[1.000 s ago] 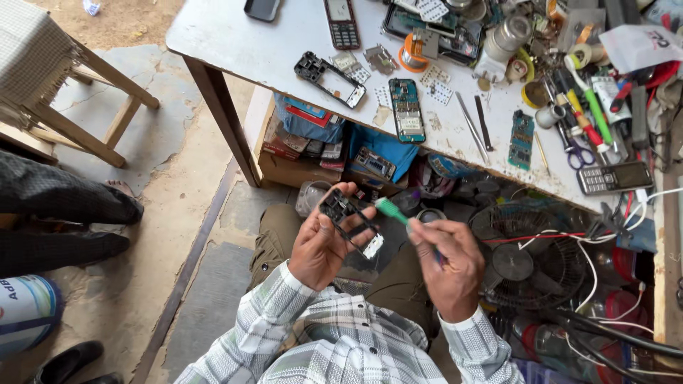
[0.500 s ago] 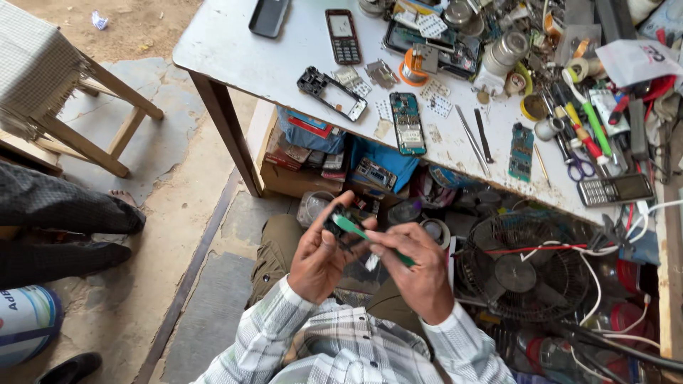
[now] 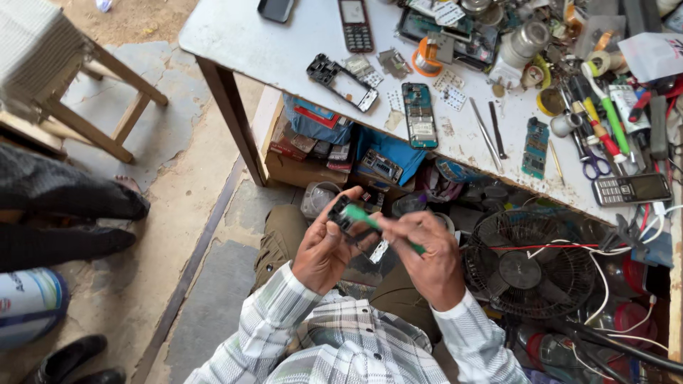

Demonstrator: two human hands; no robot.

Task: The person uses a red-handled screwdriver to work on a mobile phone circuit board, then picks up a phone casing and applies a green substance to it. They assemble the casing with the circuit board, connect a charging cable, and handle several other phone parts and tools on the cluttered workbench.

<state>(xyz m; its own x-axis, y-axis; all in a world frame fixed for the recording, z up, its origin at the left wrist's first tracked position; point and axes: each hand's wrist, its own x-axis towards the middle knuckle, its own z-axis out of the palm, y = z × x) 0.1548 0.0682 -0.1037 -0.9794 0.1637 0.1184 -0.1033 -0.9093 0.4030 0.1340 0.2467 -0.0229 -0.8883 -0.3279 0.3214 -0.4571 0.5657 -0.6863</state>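
We note the left hand [image 3: 324, 249] closed around a small dark phone part [image 3: 341, 212], held over the lap, near the white table [image 3: 284, 50]. Right hand [image 3: 423, 252] grips a green-handled tool [image 3: 370, 219], tip against the part. On the table beyond: a blue circuit board [image 3: 419, 114] and a black phone frame [image 3: 341, 82].

Left hand [image 3: 324, 250] gripping a small dark phone part [image 3: 347, 213] over the lap; right hand [image 3: 425, 250] closed around a green-handled tool [image 3: 370, 219], tip at the part. White table [image 3: 270, 43] above, littered with phone boards, a keypad phone [image 3: 355, 25], scissors [image 3: 590, 165]. Black fan [image 3: 530, 274] at right under the table.
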